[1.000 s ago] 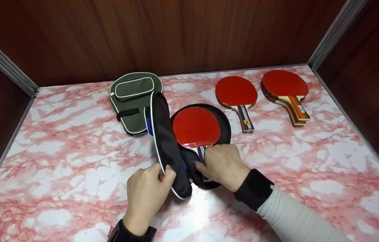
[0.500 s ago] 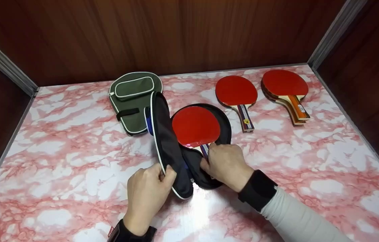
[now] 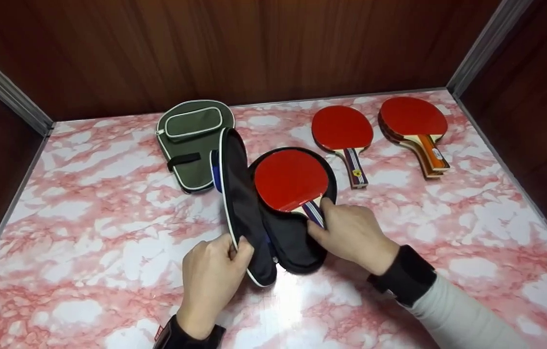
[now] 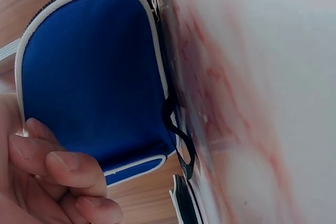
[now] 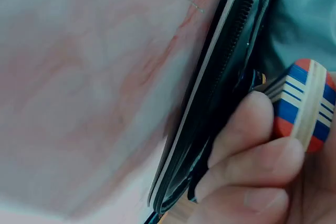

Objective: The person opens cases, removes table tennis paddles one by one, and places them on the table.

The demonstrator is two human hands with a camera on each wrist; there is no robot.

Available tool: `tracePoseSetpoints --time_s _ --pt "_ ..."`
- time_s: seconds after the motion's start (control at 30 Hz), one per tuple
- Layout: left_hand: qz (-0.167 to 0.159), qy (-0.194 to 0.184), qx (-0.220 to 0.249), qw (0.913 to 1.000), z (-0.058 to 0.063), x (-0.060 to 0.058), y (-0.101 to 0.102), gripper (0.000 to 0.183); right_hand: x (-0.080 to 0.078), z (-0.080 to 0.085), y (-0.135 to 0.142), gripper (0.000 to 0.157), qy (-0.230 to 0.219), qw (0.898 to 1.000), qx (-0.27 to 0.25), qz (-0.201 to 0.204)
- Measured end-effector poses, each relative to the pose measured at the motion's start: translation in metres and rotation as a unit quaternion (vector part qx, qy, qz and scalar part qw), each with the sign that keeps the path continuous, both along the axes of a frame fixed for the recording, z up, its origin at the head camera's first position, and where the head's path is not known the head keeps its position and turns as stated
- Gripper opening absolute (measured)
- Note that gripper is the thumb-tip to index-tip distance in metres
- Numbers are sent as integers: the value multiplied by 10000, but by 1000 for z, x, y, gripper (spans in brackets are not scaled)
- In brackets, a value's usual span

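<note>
In the head view, my left hand [image 3: 215, 278] pinches the white-edged rim of a paddle case [image 3: 242, 203], holding its flap up on edge. The flap's blue outside [image 4: 94, 77] fills much of the left wrist view. With my right hand [image 3: 356, 235] I grip the striped handle of a red table tennis paddle [image 3: 292, 180]. Its blade is over the case's other, black-lined half, and its handle slants toward the right rim. Whether the blade touches the lining I cannot tell. The right wrist view shows the handle's striped butt [image 5: 304, 106] among my fingers, beside the zipper [image 5: 247, 14].
A green paddle case [image 3: 193, 145] lies at the back left, partly behind the raised flap. To the right lie another red paddle [image 3: 342, 128] and a stack of red paddles [image 3: 414, 117] with orange handles. Dark wooden panels [image 3: 254, 53] border the marbled table [image 3: 108, 232].
My right hand has moved right and slightly up with the paddle, whose handle has swung rightward and uncovered the lower lining. My left hand keeps its hold on the flap.
</note>
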State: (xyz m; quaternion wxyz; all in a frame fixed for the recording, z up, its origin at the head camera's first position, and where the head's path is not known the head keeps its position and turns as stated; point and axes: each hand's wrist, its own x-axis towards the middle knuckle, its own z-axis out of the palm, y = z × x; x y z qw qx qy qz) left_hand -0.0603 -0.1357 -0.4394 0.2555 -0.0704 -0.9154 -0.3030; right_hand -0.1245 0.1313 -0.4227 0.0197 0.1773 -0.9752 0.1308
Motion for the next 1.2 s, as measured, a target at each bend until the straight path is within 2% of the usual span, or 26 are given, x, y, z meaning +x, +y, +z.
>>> tracePoseSetpoints --time_s 0.23,0.37,0.5,0.8,0.97,1.2 --pt "52 56 25 10000 0 1 -2 43 6 9 2 30 315 9990 -314 91" --pt "67 94 1 9999 -1 1 -1 43 2 16 5 29 512 9974 -507 34" --pt "55 54 -20 10000 -2 1 0 43 -10 21 13 28 497 9962 -676 -240" --pt "18 -20 -25 10000 -2 0 2 44 -48 28 41 34 -19 9939 -556 -956" --pt "23 -77 -10 10000 -1 0 1 44 -68 24 56 42 -199 9916 -368 -1225" --pt "4 -75 -2 10000 0 1 0 45 -86 20 69 45 -402 9876 -192 -1505"
